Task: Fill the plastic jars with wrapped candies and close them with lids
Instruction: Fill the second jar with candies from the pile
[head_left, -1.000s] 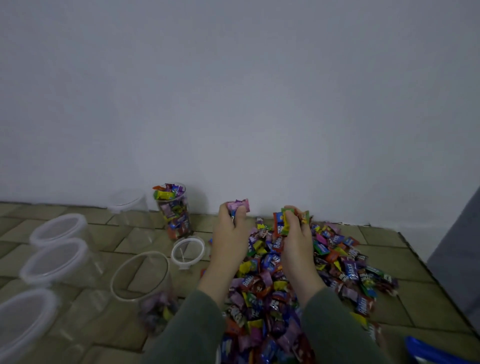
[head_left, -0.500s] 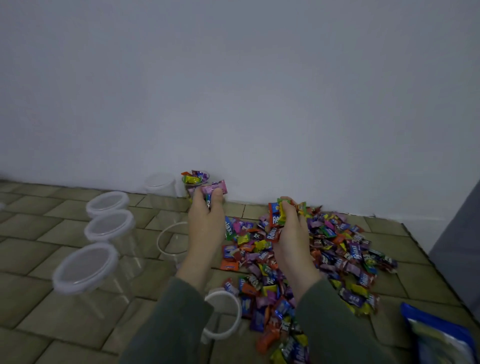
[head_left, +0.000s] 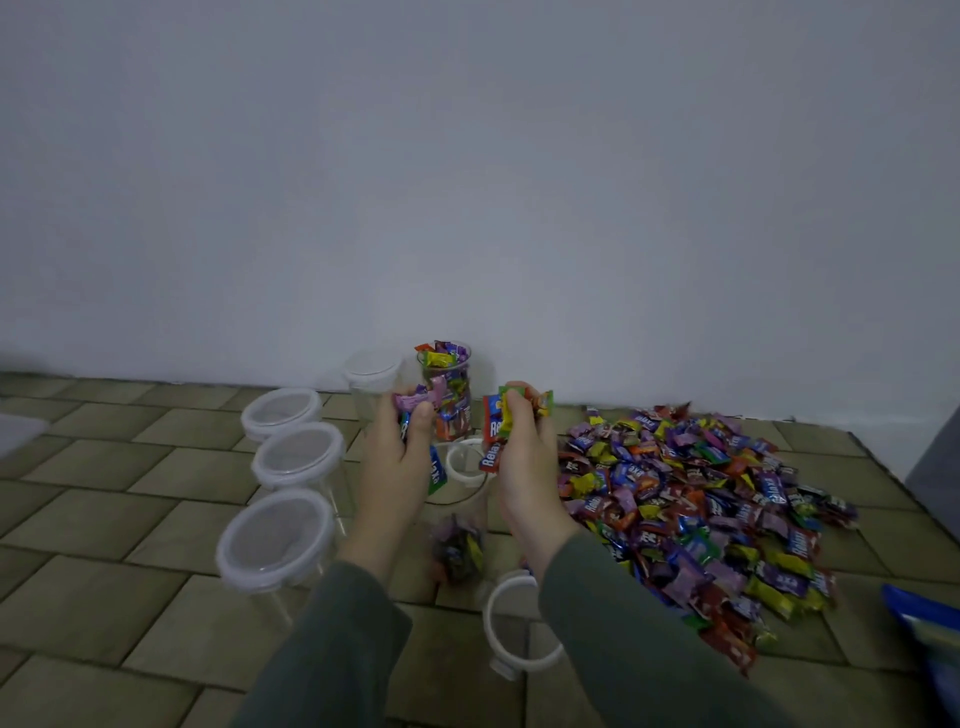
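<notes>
Both hands above open jar (head_left: 457, 499): left hand (head_left: 397, 457) closed on candies (head_left: 415, 402), right hand (head_left: 524, 467) closed on candies too. Pile (head_left: 701, 499) right.

One head-worn wide view — forward and down, close over both forearms, wall beyond.

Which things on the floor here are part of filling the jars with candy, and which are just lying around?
Part of the job:
- candy pile
- left hand and right hand, both holding candies
- open jar between them
- full jar by the wall
- lidded jars
- loose lid

Just lying about:
- blue bag at the right edge
</notes>
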